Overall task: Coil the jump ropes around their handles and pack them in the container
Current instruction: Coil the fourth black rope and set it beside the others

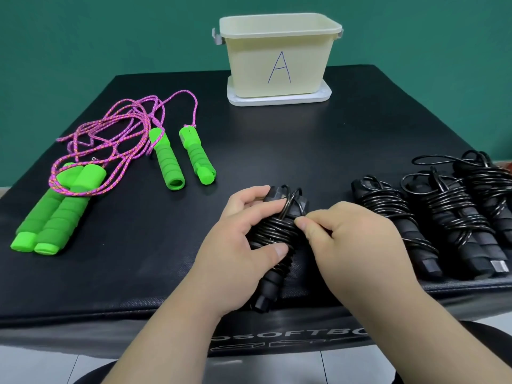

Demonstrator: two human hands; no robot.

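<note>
My left hand (235,239) grips a black jump rope (274,231) whose cord is coiled around its paired handles, near the mat's front edge. My right hand (340,239) pinches the cord at the coil's right side. Three more coiled black ropes (432,217) lie to the right. Two pink ropes with green foam handles lie at the left: one loose with separated handles (180,156), one with its handles side by side (61,212) and cord draped over them. The cream container (279,56), marked "A", stands open at the back.
Everything lies on a black padded mat (277,139) whose front edge runs just below my hands. The container stands on its white lid (279,98). A green wall is behind; tiled floor shows below the mat.
</note>
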